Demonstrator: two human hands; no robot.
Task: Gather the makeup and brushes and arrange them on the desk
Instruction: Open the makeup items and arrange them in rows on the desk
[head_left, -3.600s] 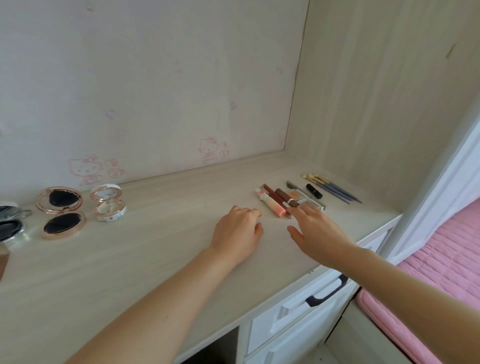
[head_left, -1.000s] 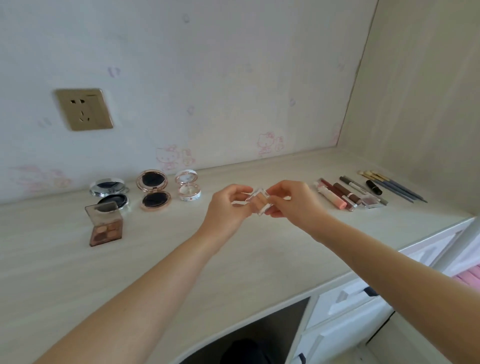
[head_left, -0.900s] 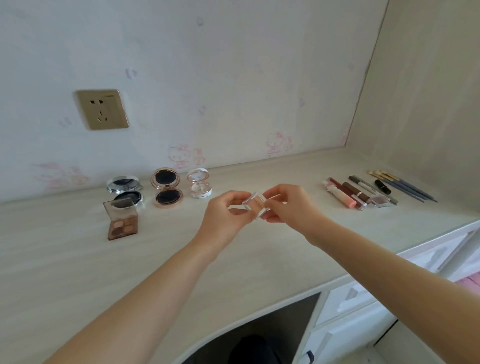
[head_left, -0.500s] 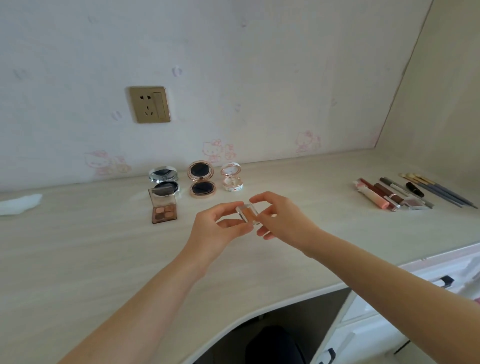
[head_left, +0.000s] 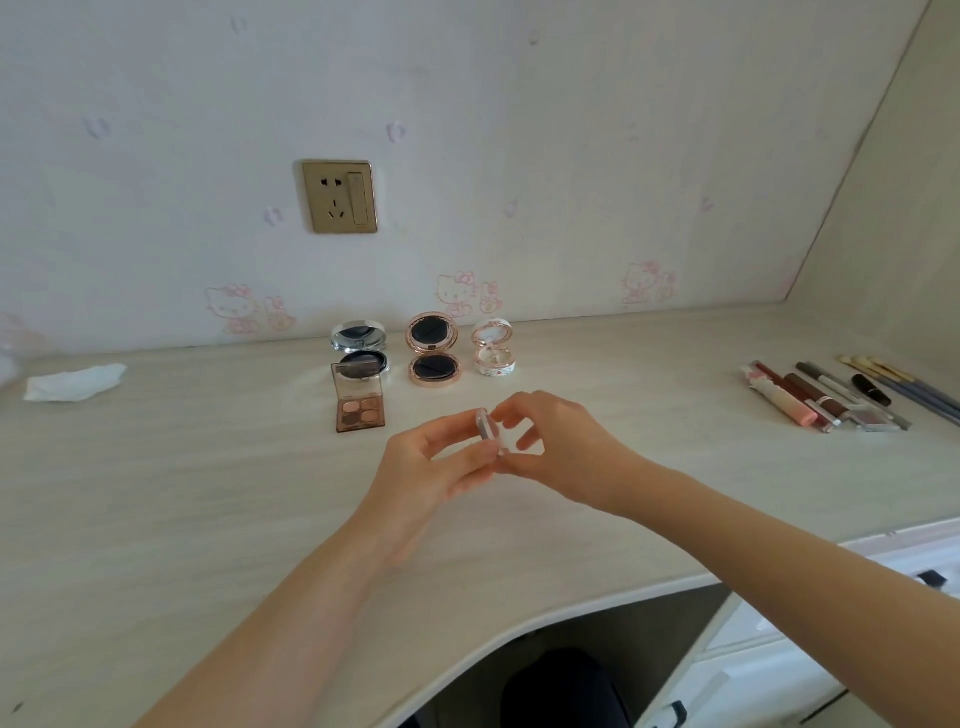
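Note:
My left hand (head_left: 431, 462) and my right hand (head_left: 558, 447) both pinch a small clear square makeup case (head_left: 488, 431) just above the desk (head_left: 208, 493), held on edge. Behind it stand an open brown eyeshadow palette (head_left: 359, 402), an open silver compact (head_left: 359, 349), an open rose-gold compact (head_left: 434, 349) and a small white compact (head_left: 493, 348). At the far right lie lip gloss tubes (head_left: 784, 397), a pencil, a black lipstick (head_left: 871, 389), another small clear case (head_left: 872, 418) and several brushes (head_left: 904, 382) in a row.
A crumpled white tissue (head_left: 72, 383) lies at the left back of the desk. A gold wall socket (head_left: 340, 196) sits on the wall behind. White drawers (head_left: 769, 670) stand under the desk at the right, with a dark object (head_left: 561, 686) below the desk's curved edge.
The view has swung left, away from the tubes and brushes. Both hands carried the small clear case leftwards towards the compacts, and it now looks closed and on edge.

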